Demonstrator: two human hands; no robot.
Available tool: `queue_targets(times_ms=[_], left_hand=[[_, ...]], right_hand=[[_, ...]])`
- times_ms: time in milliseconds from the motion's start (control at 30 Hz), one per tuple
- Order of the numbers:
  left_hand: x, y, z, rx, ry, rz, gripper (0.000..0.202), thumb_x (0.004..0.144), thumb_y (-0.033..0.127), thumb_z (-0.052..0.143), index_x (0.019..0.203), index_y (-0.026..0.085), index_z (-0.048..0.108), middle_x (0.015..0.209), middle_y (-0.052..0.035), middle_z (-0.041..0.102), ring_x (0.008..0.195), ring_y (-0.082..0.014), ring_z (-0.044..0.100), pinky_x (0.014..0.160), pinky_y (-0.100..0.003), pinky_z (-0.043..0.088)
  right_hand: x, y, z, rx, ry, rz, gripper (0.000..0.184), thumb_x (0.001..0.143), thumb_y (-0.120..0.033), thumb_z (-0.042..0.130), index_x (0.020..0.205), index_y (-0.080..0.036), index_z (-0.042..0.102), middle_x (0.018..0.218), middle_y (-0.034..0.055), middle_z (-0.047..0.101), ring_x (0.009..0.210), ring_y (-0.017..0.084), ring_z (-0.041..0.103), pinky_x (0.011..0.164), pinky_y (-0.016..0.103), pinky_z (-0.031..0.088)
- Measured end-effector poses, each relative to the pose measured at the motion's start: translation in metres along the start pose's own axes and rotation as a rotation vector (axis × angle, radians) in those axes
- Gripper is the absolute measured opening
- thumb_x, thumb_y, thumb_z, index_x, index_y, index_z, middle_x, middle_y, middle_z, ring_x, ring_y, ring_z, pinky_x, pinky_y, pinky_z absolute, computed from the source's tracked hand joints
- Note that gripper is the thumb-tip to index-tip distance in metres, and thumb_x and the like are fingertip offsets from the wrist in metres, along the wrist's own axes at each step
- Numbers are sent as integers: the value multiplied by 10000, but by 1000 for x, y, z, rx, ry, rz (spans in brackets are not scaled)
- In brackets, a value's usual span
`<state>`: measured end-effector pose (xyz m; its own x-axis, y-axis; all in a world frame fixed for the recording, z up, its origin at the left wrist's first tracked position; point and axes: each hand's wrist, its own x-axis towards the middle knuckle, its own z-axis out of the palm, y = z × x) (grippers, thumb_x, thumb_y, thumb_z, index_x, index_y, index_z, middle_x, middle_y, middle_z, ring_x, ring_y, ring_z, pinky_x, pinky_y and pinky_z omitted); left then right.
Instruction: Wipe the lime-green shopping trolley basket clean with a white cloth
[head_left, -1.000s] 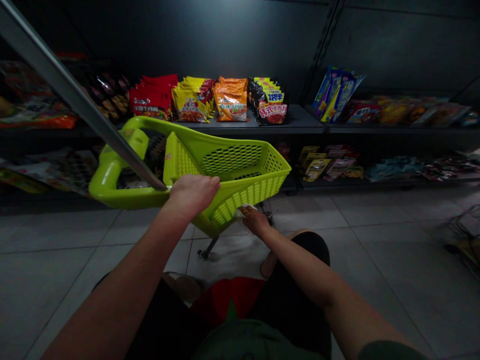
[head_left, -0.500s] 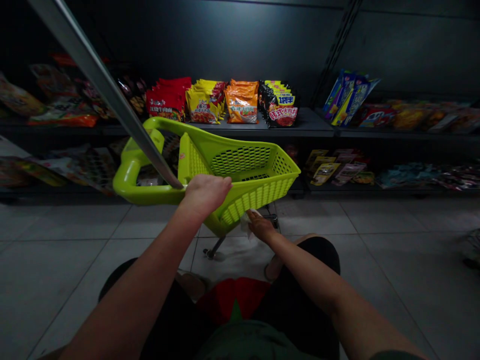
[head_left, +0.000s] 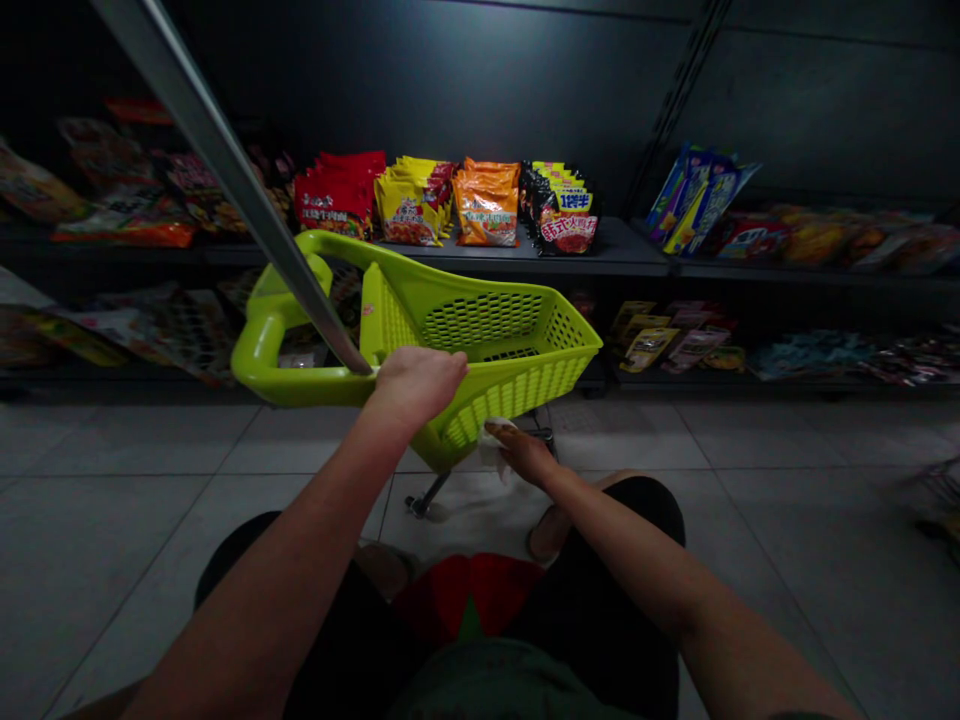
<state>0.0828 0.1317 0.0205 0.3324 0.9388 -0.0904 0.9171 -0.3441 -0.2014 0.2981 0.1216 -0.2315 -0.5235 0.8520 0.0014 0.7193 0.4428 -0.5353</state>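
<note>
A lime-green plastic shopping basket (head_left: 480,330) with perforated sides stands on a wheeled base in front of me. My left hand (head_left: 416,388) grips its near rim, next to the end of a long silver metal pole (head_left: 232,170) that rises to the upper left. My right hand (head_left: 525,452) is low against the basket's outer side, pinching a white tissue (head_left: 491,447) on the plastic. Dim contents show through the basket's left end, too dark to identify.
Dark metal shelves (head_left: 600,250) hold bagged instant noodles (head_left: 487,205) and other colourful snack packets on two levels ahead. Grey floor tiles (head_left: 127,530) surround the basket's black wheeled leg (head_left: 429,497). My knees and dark shorts lie below. A wire object (head_left: 934,490) sits at the right edge.
The basket and shelves have shifted right in view, with the pole swinging along. My hands stay in the same places on the basket, and the tissue remains in my right hand.
</note>
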Motion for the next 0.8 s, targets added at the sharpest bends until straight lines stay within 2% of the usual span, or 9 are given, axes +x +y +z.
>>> queue_targets(times_ms=[200,400,467,567,633,800], left_hand=[[-3,4,0,-14,10,-16,339,982,317,444,1122,189,726,993,-164,788,941,-331,750,794,-406,539],[-4,8,-3,-42,-8,-30,376,995,309,395,1125,178,722,989,-174,786,935,-336,752,789,-424,546],[-4,8,-5,-40,-22,-45,362,984,310,417,1128,186,724,1016,-172,785,952,-332,748,797,-417,543],[-4,8,-7,-45,-45,-60,365,980,325,424,1135,194,727,1045,-169,784,970,-320,743,810,-401,539],[-4,9,-8,-44,-46,-58,381,985,337,411,1139,188,725,1043,-171,783,970,-325,743,802,-403,543],[-5,9,-10,-42,-37,-48,392,991,326,391,1138,173,722,1015,-184,783,966,-348,748,777,-423,558]], right_hand=[[9,-4,5,-44,-3,57,570,922,-144,503,1482,-251,508,1515,40,536,1424,199,467,1182,344,390],[11,-9,13,-99,-109,204,608,976,-231,457,1574,-263,356,1574,112,451,1364,287,535,1094,472,467],[10,-9,11,-68,-105,178,629,960,-239,488,1575,-245,353,1571,104,458,1388,270,511,1123,451,444],[4,-10,7,-25,-96,79,612,909,-213,550,1515,-244,464,1538,56,510,1421,219,473,1174,367,395],[-2,-12,7,-19,-116,10,611,890,-205,573,1493,-269,496,1528,29,523,1419,213,475,1175,361,398],[-5,-19,12,-44,-110,-42,671,919,-179,521,1570,-242,371,1591,38,435,1451,207,434,1187,364,384]])
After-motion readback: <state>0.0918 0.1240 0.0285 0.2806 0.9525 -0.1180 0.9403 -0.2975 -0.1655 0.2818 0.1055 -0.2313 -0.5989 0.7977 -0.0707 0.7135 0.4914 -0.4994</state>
